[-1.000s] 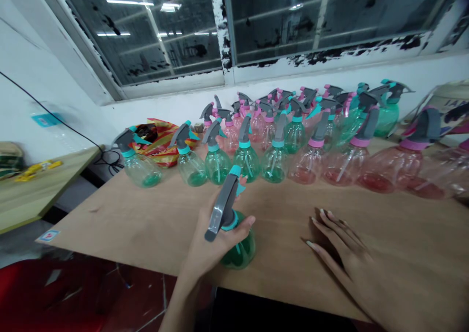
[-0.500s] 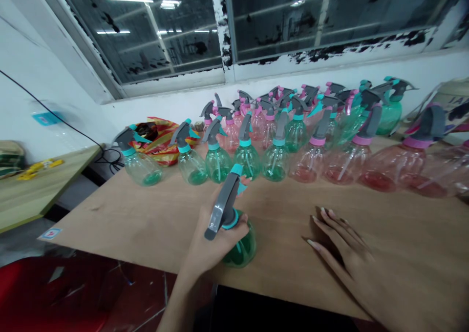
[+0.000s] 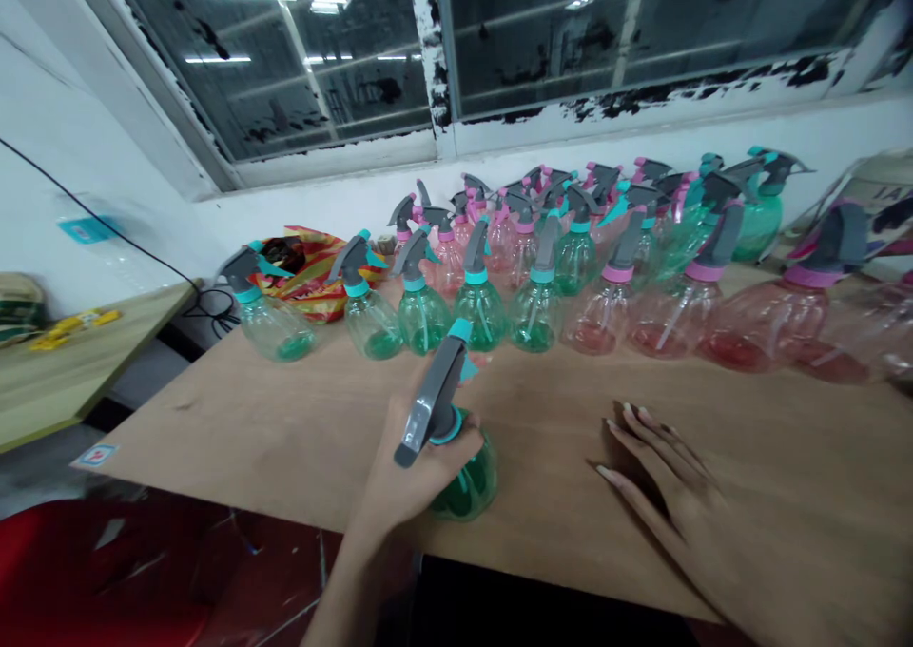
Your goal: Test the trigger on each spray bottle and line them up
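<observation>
- Green-tinted spray bottle (image 3: 467, 476) stood upright near the front edge of the plywood tabletop (image 3: 271, 428), grey trigger head (image 3: 428, 404) fitted.
- Left hand (image 3: 410, 476) was closed round its neck and shoulder.
- Right hand (image 3: 670, 490) lay open and flat on the board right of that bottle, holding nothing.
- Behind the bottle: row of green bottles (image 3: 420, 314), heads on. Behind-right: pink bottles (image 3: 663, 328), also capped.
- Judgement: the held one looked like the only one outside the rows.
- Behind-left of the bottle: red-yellow bag (image 3: 314, 281), black cable (image 3: 210, 314), side table (image 3: 71, 381).
- Far behind it: white wall, window frame (image 3: 435, 76) with peeling paint.
</observation>
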`<act>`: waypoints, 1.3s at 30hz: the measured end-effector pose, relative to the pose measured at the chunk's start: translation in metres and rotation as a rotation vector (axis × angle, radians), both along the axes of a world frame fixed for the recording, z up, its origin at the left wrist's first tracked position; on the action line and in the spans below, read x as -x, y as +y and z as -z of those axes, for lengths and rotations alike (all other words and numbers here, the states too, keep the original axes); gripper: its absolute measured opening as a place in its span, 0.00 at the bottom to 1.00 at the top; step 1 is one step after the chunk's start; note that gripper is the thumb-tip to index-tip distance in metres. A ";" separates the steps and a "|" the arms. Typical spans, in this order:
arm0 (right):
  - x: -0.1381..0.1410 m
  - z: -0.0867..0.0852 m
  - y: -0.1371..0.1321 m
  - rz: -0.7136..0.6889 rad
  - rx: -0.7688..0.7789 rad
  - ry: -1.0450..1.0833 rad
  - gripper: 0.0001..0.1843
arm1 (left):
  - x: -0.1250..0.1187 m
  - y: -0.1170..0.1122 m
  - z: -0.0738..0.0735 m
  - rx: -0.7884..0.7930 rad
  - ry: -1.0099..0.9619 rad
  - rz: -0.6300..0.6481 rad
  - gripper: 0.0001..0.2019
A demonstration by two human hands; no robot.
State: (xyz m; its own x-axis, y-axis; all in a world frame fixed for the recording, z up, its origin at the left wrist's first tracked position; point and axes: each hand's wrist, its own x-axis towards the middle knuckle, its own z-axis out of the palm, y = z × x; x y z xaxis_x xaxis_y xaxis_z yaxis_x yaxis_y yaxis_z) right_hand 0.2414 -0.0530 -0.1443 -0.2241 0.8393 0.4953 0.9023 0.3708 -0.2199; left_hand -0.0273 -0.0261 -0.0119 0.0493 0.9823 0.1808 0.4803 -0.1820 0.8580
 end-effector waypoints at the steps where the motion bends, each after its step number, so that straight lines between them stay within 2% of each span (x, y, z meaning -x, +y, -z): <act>1: 0.000 0.000 0.000 0.000 0.008 -0.003 0.31 | 0.000 0.000 0.000 0.017 0.009 0.005 0.17; 6: 0.001 -0.003 0.000 0.007 0.015 -0.013 0.32 | -0.002 0.000 0.001 0.019 -0.001 -0.019 0.21; 12: 0.001 -0.003 -0.001 0.006 0.014 -0.012 0.31 | -0.003 0.002 0.002 -0.016 -0.012 0.008 0.24; 22: 0.000 -0.002 -0.001 0.009 0.012 -0.017 0.32 | 0.000 0.002 0.006 -0.024 0.049 -0.017 0.20; 39: 0.000 -0.002 0.000 0.004 0.002 -0.018 0.32 | -0.004 0.007 -0.002 -0.170 0.051 0.072 0.17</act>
